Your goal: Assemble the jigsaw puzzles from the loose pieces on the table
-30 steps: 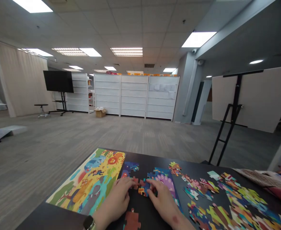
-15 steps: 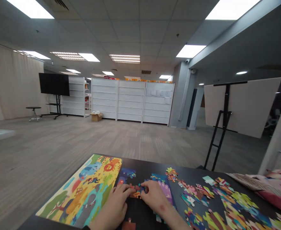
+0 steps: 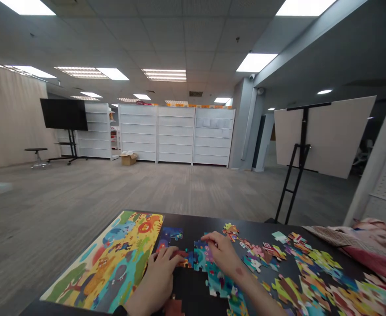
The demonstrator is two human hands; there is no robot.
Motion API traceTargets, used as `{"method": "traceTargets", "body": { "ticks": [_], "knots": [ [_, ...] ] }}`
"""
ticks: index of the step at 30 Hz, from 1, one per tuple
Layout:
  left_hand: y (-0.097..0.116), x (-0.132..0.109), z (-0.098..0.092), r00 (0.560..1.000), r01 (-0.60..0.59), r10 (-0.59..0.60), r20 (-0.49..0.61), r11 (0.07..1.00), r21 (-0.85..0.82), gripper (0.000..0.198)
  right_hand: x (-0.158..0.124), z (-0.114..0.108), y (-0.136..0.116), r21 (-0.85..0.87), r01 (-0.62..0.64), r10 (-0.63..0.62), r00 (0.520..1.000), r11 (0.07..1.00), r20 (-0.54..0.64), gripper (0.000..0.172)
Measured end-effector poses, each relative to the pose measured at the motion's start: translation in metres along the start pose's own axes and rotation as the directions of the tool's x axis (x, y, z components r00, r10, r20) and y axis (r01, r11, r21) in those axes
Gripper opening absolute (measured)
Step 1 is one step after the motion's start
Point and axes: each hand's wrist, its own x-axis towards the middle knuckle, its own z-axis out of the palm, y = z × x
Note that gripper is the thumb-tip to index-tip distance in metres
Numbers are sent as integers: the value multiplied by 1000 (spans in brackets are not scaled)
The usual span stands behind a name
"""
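Observation:
My left hand (image 3: 159,273) lies with its fingers stretched over a strip of red and orange puzzle pieces (image 3: 189,260). My right hand (image 3: 222,251) rests open on a joined blue puzzle section (image 3: 200,255) with purple shapes, its fingertips pressing near the top edge. The blue section sits against the right end of the red strip, though I cannot tell if they interlock. More joined teal pieces (image 3: 221,283) run down toward me, partly under my right wrist. Above my left fingers is another dark blue joined piece group (image 3: 171,233).
A bright animal picture sheet (image 3: 114,259) lies at the table's left. Several loose puzzle pieces (image 3: 311,281) are scattered across the right. A reddish-brown piece (image 3: 175,307) is at the front edge. A patterned cloth (image 3: 367,245) lies at the right end; an easel (image 3: 294,175) stands beyond.
The blue puzzle section is now up against the red strip, where a gap showed between them. My right hand has moved off the strip's end, up onto that section. The view has shifted slightly.

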Motion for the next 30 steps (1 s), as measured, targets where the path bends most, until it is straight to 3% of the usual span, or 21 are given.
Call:
{"method": "traceTargets", "body": {
  "ticks": [6, 10, 14, 22, 30],
  "knots": [
    [5, 1, -2, 993, -39, 36, 111, 999, 22, 74, -25, 6, 8, 8, 83, -83, 987, 997, 135, 44],
    [14, -1, -8, 995, -23, 19, 101, 999, 30, 79, -31, 10, 2, -61, 128, -116, 978, 990, 172, 41],
    [17, 1, -10, 996, -9, 10, 89, 1000, -7, 76, -33, 10, -1, -139, 103, -73, 976, 985, 206, 39],
    [-1, 5, 14, 998, -35, 37, 48, 998, -43, 78, -27, 8, 3, -107, 112, -87, 973, 988, 212, 37],
    [12, 1, 2, 998, -32, 33, 61, 999, -14, 82, -23, 8, 10, -47, 159, -146, 967, 986, 207, 36]
  ]
}}
